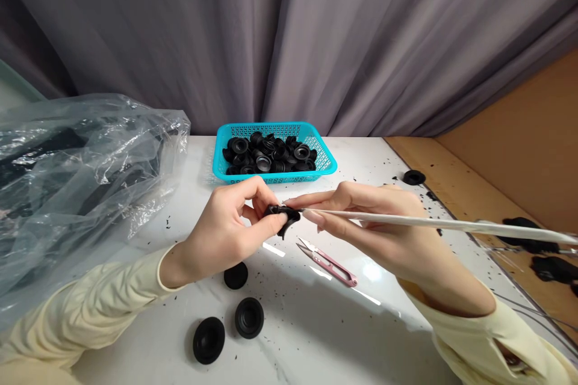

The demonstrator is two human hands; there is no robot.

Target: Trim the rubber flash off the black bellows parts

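My left hand (239,219) pinches a black rubber part (289,216) between thumb and fingers. The part looks bent, with a curved lip hanging below the thumb. My right hand (374,213) meets it from the right, thumb and index finger closed around the thin end of a long white strip (406,221). That strip crosses over the hand to the right edge of the view. Its tip, close to the rubber part, is too small to make out. Pink thread snips (332,266) lie on the table just below the hands, blades pointing up-left.
A turquoise basket (275,178) full of black ribbed rubber parts stands behind the hands. Round black pieces (249,317) lie at the front, another (414,177) at the right. Clear plastic bags (153,150) cover the left side. Black scraps dot the white table (325,337).
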